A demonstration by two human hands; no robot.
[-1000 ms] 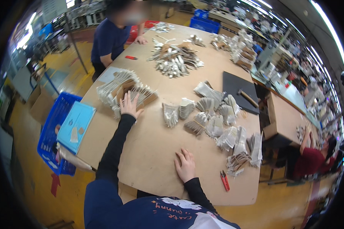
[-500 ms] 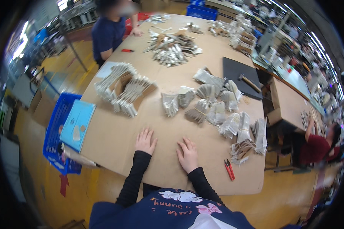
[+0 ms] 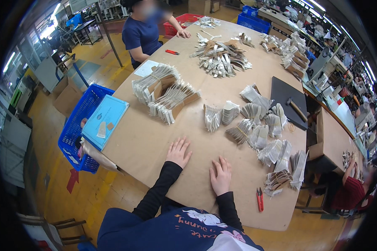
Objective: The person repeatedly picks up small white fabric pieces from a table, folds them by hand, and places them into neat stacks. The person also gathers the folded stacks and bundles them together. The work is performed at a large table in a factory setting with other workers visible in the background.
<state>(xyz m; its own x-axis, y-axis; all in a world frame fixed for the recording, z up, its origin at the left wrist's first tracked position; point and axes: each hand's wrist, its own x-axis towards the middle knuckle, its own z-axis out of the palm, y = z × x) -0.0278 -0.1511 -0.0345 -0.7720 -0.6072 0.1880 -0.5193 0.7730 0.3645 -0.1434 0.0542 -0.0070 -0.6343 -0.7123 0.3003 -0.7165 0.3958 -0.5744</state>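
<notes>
My left hand [image 3: 179, 152] lies flat on the brown tabletop [image 3: 155, 163], fingers spread, holding nothing. To its right my right hand [image 3: 220, 175] also rests on the board, fingers stretched out and nothing in them. Beyond the left hand stand two thick banded bundles of whitish, brown-edged cut pieces [image 3: 174, 102]. Smaller bundles of similar pieces [image 3: 239, 130] sit ahead and to the right of my right hand, some tied with bands. Red-handled thread snips [image 3: 260, 200] lie to the right of that hand, apart from it.
A black board [image 3: 287, 100] carries a hammer [image 3: 296, 109]. Farther off is a large loose heap of pieces [image 3: 224, 56]. A blue crate [image 3: 69, 136] with a light-blue folder [image 3: 106, 119] adjoins the left edge. One person [image 3: 142, 35] stands at the far left; another [image 3: 349, 190] sits at right.
The whole view has shifted, so the table and its things appear farther right and lower. Both hands remain flat on the tabletop, and no piece has visibly been moved.
</notes>
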